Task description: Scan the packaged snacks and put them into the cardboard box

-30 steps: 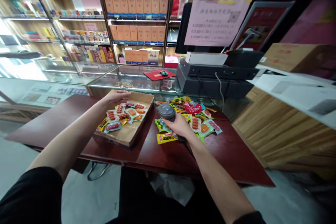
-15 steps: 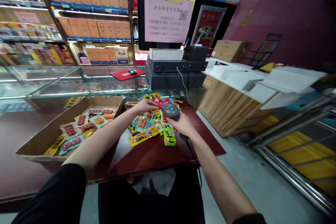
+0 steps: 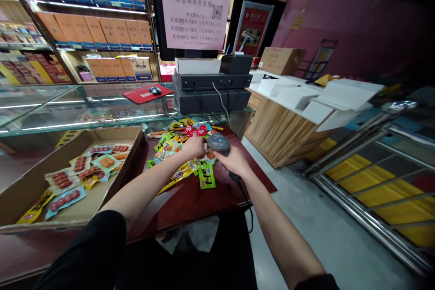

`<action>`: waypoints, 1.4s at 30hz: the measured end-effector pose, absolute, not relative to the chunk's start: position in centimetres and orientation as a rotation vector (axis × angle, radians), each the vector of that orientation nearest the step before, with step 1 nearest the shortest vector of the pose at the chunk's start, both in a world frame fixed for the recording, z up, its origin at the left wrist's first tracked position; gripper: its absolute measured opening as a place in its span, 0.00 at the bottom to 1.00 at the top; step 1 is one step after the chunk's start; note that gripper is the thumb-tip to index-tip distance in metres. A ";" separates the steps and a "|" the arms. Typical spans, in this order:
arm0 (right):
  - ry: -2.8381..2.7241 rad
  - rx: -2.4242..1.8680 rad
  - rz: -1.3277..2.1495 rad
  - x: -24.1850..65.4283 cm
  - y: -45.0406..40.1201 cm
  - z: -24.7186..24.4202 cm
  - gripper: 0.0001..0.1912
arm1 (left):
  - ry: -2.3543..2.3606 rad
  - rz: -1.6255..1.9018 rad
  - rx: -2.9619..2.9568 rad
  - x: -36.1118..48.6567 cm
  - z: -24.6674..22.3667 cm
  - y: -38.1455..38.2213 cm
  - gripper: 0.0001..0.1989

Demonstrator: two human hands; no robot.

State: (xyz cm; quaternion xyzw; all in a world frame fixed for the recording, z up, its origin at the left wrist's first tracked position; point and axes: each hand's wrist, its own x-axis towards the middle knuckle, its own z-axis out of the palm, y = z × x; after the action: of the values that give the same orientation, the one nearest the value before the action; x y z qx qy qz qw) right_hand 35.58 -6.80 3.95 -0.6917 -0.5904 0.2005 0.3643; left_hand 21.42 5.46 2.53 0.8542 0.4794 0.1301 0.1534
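The left grip (image 3: 194,146), its hold indiscernible, has moved from the tray (image 3: 91,209) at frame left to the snack packets (image 3: 174,148) at centre, bringing it beside the scanner (image 3: 219,143) enclosed by the right grip (image 3: 235,161).

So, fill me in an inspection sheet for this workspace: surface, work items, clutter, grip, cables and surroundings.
Surface: dark red tabletop, glossy.
Work items: scanner showing a blue light; snack packets loosely heaped on the tabletop, more lying in a cardboard tray at the left.
Clutter: mouse on a red pad, on the glass counter behind.
Grip: right hand closed around the scanner's handle; left hand at the heap, whether holding a packet cannot be told.
Cables: dark scanner cord runs past the tabletop's near edge; pale cable hangs across dark equipment.
Surroundings: shelved orange boxes, monitor with pink notice, metal railing at right.
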 end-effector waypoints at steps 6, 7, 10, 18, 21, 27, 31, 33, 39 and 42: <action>-1.525 -1.797 0.550 35.0 -6.6 3.5 0.16 | 1.281 0.440 2.213 19.6 3.5 7.0 0.09; -1.532 -1.795 0.535 34.7 -6.5 3.5 0.15 | 1.286 0.450 2.156 18.9 3.6 7.4 0.09; -1.568 -1.766 0.469 33.8 -6.2 3.7 0.14 | 1.278 0.494 1.949 16.1 3.9 8.8 0.09; -1.696 -1.749 0.473 29.2 -4.3 3.9 0.15 | 1.254 0.949 1.646 7.3 5.4 9.8 0.19; -1.724 -1.683 0.513 26.8 -3.5 4.0 0.16 | 1.276 1.043 1.403 4.9 5.8 9.6 0.21; -1.806 -1.604 0.560 23.1 -2.3 4.6 0.17 | 1.129 1.058 1.016 2.2 5.0 9.5 0.15; -1.806 -1.613 0.543 22.1 -2.1 4.7 0.17 | 1.135 1.156 0.910 1.6 4.3 9.8 0.14; -1.785 -1.626 0.561 22.0 -2.0 4.6 0.16 | 1.089 1.204 0.863 1.7 4.3 9.8 0.15; -1.713 -1.521 0.744 21.7 -1.8 4.2 0.15 | 1.048 1.185 0.843 3.0 4.5 8.5 0.17; -1.660 -1.486 0.866 21.6 -1.7 4.4 0.16 | 1.109 1.187 0.940 3.7 4.3 7.8 0.16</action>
State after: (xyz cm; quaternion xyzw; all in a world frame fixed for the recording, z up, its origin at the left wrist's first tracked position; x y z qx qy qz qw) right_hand 21.55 -1.71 4.36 -0.5784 -0.6461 0.3371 0.3665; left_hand 3.69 7.82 4.33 0.4041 0.4765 0.5100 0.5912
